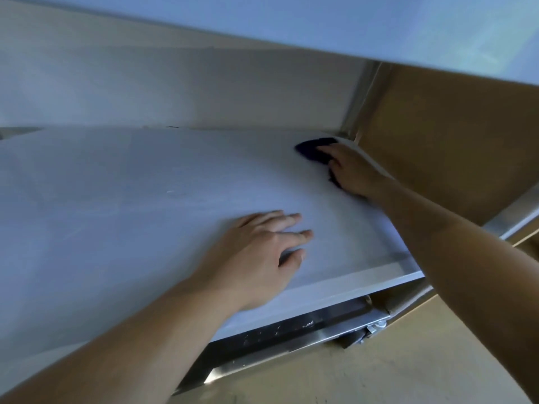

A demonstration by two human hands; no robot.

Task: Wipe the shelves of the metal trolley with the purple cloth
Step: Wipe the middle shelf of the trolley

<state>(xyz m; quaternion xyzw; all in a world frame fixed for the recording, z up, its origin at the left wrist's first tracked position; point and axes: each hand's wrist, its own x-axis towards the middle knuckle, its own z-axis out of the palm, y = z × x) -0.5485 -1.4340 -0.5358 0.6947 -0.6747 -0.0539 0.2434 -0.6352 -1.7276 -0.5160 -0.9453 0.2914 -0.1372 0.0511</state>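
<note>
Nearest you, your left forearm comes up from the lower left corner, and your left hand (262, 255) lies palm down on the middle shelf (116, 214) of the metal trolley, just behind its front lip. Its fingers are stretched out flat and slightly spread, pointing right, and it grasps nothing. Your right arm enters from the right edge and crosses over the shelf's front right corner, reaching much deeper than the left.

Below the front lip you can see the lower shelf (291, 336), dark on top with a bright metal rim, and a small caster (376, 326) at its right end. The tan floor (379, 374) runs beneath and to the right of it.

Further in, your right hand (354, 173) rests on the purple cloth (313, 150), palm down with the fingers laid over it, pressing it to the shelf rather than clenching it. The cloth sits in the far right corner of the middle shelf, bunched and dark. It shows past your fingertips and along the left side of the hand. It lies well apart from your left hand, beyond it and to the right.

Just behind the cloth, the trolley's corner post (360, 97) rises, with a brown panel (452, 141) to its right. A pale wall (145, 83) closes the back, and the upper shelf (350, 30) hangs over everything along the top.
</note>
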